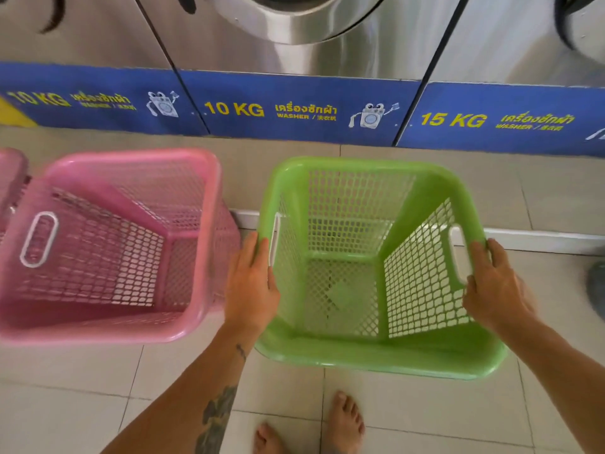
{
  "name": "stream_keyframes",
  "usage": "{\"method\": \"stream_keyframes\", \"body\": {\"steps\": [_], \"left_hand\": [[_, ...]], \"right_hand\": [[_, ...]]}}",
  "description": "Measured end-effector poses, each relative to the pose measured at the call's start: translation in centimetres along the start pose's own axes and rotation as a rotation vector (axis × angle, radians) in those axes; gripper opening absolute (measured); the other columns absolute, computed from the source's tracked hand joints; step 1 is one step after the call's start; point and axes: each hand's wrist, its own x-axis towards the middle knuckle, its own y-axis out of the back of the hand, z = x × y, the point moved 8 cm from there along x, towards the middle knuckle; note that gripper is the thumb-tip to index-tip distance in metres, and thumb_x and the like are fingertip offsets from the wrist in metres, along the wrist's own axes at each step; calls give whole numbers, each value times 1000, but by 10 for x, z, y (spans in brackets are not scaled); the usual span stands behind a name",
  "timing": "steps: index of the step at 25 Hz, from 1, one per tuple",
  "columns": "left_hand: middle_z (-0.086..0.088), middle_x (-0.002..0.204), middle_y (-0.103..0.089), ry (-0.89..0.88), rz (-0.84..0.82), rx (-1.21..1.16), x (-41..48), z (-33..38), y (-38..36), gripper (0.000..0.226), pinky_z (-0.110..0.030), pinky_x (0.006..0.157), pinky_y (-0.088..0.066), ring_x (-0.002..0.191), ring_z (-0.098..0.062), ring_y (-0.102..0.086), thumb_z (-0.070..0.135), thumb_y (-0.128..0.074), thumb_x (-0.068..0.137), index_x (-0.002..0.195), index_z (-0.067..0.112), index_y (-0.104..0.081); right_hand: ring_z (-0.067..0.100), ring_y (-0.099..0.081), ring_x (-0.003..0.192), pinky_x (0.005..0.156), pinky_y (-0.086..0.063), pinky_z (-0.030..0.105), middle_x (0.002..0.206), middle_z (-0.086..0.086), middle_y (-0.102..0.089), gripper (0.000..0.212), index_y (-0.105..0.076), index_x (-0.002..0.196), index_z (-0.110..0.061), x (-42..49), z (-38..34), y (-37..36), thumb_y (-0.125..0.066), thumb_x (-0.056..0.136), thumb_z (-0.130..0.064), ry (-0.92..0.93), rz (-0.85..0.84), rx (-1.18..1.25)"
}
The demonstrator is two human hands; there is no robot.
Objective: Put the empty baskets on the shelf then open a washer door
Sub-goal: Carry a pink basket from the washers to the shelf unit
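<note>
An empty green mesh basket (pixel 360 270) is right in front of me, over the tiled floor. My left hand (pixel 252 283) grips its left rim by the handle slot. My right hand (pixel 491 283) grips its right rim beside the other handle slot. An empty pink mesh basket (pixel 108 244) sits just to the left, close to my left hand. The round steel washer door (pixel 294 18) of the middle machine shows at the top edge, closed as far as I can see. No shelf is in view.
A row of steel washers with blue base panels (pixel 294 109) runs across the back, on a raised tiled step (pixel 540 240). The edge of another pink basket (pixel 9 181) shows at far left. My bare feet (pixel 343 421) stand on the floor below the green basket.
</note>
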Motion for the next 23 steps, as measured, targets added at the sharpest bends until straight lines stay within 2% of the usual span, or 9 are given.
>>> {"method": "stream_keyframes", "body": {"steps": [3,6,8,9,12,14,18,20,23], "left_hand": [[-13,149,-40,63,-40,-57,-5,-1,-14,63,-35,112,-32,133,-31,-43,-5,-54,79,141,2,-44],[-10,150,-39,100,-168,-72,-6,3,-9,62,-27,110,-27,134,-26,-43,-4,-52,79,140,5,-44],[-11,141,-50,153,-252,-72,2,6,3,50,-33,108,-38,125,-27,-52,4,-53,83,133,8,-51],[-11,135,-56,211,-296,-63,6,6,12,45,-36,102,-45,118,-29,-56,9,-52,86,130,11,-54],[-6,130,-62,295,-403,-67,6,17,40,41,-39,96,-50,114,-26,-61,19,-52,89,130,19,-59],[-4,122,-68,272,-368,-120,5,33,70,34,-38,96,-50,109,-22,-64,18,-54,88,120,18,-65],[5,105,-71,323,-274,-351,-15,61,149,26,-26,95,-46,97,-12,-65,12,-57,87,109,19,-70],[6,106,-72,311,-273,-421,-28,63,187,27,-29,97,-48,99,-12,-67,11,-58,87,108,24,-70],[5,103,-73,302,-247,-413,-46,43,256,28,-31,90,-54,91,-13,-70,6,-54,89,105,23,-70]], "right_hand": [[49,-61,87,69,-54,53,148,19,-25,84,-22,147,-15,1,5,-23,-62,76,6,-8,-55,4],[48,-58,103,78,-54,53,154,14,-19,81,-23,148,-19,-7,10,-25,-60,78,-1,-57,-125,44],[46,-52,118,91,-50,53,156,13,-21,75,-26,148,-18,-10,2,-6,-57,81,-11,-68,-169,52],[45,-50,123,96,-48,53,155,13,-25,72,-29,148,-16,-14,-5,5,-57,82,-15,-69,-188,72],[36,-47,129,103,-43,48,152,11,-35,64,-35,147,-14,-32,-38,47,-59,88,-21,14,-205,198],[31,-44,134,107,-40,47,152,8,-35,63,-36,147,-15,-44,-63,76,-58,89,-24,70,-208,266],[27,-44,133,109,-36,40,149,7,-42,57,-39,145,-16,-68,-115,142,-56,91,-23,202,-181,309],[26,-45,132,110,-35,38,147,6,-45,55,-42,144,-19,-83,-150,174,-57,91,-22,283,-162,310],[27,-49,128,107,-39,38,144,2,-48,54,-46,141,-20,-107,-217,212,-58,90,-25,389,-144,310]]}}
